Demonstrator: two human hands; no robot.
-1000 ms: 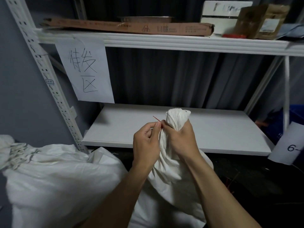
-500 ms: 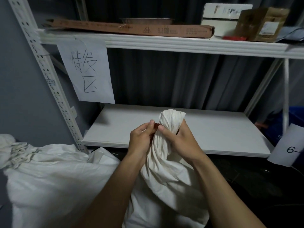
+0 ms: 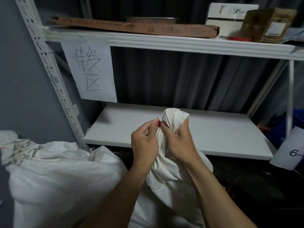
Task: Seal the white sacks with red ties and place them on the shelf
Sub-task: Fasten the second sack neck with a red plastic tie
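L hand (image 3: 144, 143): fingers (image 3: 153, 127) are pinching the red tie (image 3: 158, 123) btw thumb & forefinger, right at the neck of the sack (image 3: 171, 178). A thin red end is poking up-left past my thumbnail. R hand (image 3: 178, 143) is gripping the bunched neck, fingers curled round it, forefinger tip touching the tie. The gathered top is puffing out above my R hand. Can't tell how far the tie is going round the neck, as my fingers are hiding it.

The sack is standing upright in front of the lower shelf (image 3: 213, 134), not on it, w/ its body hanging below my wrists. A 2nd sack (image 3: 57, 178) is lying just beside it on the left, its frayed bunched end at far left.

A paper sign (image 3: 89, 69) w/ handwritten characters is hanging from the upper shelf (image 3: 164, 43). Up there a long flat cardboard box (image 3: 139, 28) is lying in front of a metal tray (image 3: 151, 19), w/ a white box (image 3: 228, 15) & a brown box (image 3: 266, 25) sitting at right. A label (image 3: 292, 150) reading "6-" is hanging at the right edge.
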